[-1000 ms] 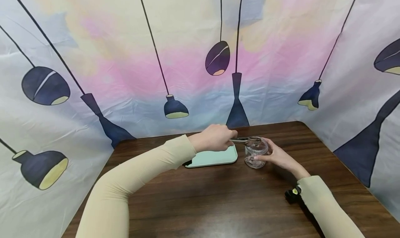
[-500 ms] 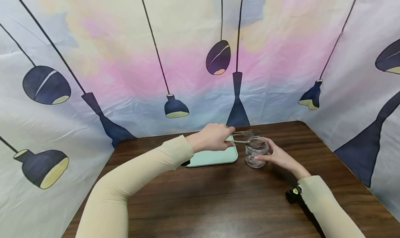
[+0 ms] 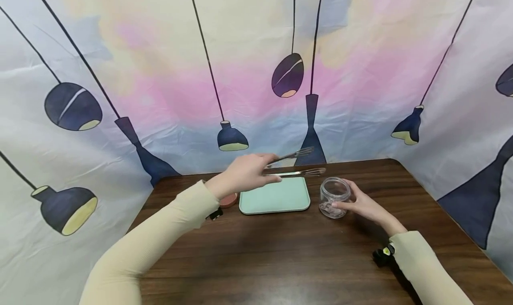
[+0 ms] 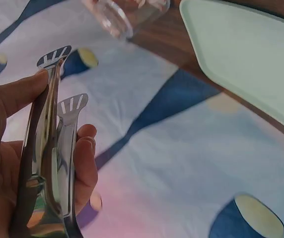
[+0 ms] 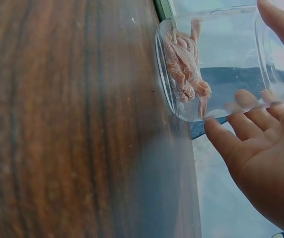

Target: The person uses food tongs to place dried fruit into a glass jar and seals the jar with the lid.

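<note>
Metal tongs with slotted ends point(image 3: 298, 173) are held in my left hand point(image 3: 244, 173), raised above the mint-green tray point(image 3: 276, 197) in the head view. Their two arms stand apart with nothing between the tips. In the left wrist view, the thumb lies along one arm of the tongs point(image 4: 45, 119) and fingers curl by the other. My right hand point(image 3: 364, 205) grips a clear jar point(image 3: 325, 199) that stands upright on the table, right of the tray. Several wrinkled, pinkish strips point(image 5: 184, 67) lie at the jar's bottom in the right wrist view.
A reddish round lid or dish point(image 3: 229, 201) sits left of the tray, partly hidden by my left forearm. The dark wooden table point(image 3: 256, 260) has its back edge against a hanging cloth point(image 3: 256, 73) printed with lamps.
My left hand has drawn the tongs up and left, away from the jar's mouth, and their arms have spread. The reddish round thing has come into view. My right hand stays on the jar.
</note>
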`<state>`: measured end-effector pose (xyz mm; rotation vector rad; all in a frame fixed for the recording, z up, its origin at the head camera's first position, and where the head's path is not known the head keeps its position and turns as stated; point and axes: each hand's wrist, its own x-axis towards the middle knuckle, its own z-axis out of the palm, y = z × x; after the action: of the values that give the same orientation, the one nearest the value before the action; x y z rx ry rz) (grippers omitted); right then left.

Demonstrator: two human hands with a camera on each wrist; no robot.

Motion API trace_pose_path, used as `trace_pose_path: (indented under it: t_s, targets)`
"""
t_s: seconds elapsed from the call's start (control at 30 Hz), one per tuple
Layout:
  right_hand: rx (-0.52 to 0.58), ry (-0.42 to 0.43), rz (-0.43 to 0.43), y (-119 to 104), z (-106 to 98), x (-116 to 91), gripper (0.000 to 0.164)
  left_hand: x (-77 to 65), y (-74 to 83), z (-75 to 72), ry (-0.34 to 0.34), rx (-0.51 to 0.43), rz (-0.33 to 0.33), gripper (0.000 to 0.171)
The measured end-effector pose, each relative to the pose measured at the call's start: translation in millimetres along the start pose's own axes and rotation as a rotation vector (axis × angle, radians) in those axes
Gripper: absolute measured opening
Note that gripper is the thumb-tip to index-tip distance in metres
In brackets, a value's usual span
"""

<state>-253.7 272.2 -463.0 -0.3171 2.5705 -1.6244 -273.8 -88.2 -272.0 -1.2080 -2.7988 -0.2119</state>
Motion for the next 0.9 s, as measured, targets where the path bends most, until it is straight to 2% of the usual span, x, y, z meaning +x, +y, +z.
trace_pose_path:
  t_s: [0.3, 0.47, 0.57, 0.7, 0.9]
  targets:
    - [-0.086, -0.005, 0.017, -3.3, 1.4, -3.0, 0.099, -60.9, -30.2, -24.4, 0.236, -0.033, -0.149, 0.065]
    - [-0.147, 0.017, 0.027, -4.2, -0.4, -9.6, 0.102, -96.9, -44.2, -31.1, 0.356, -0.049, -0.241, 0.067]
    - [-0.156, 0.031, 0.007, -4.7, -1.1, -15.3, 0.099, -120.0, -52.7, -26.1, 0.402, -0.076, -0.324, 0.068]
    - [-0.148, 0.03, -0.032, -4.7, 0.4, -20.9, 0.094, -150.1, -63.2, -10.5, 0.459, -0.09, -0.414, 0.067]
    - [-0.155, 0.028, -0.051, -6.8, 2.5, -20.1, 0.095, -185.0, -77.5, 10.7, 0.533, -0.09, -0.528, 0.069]
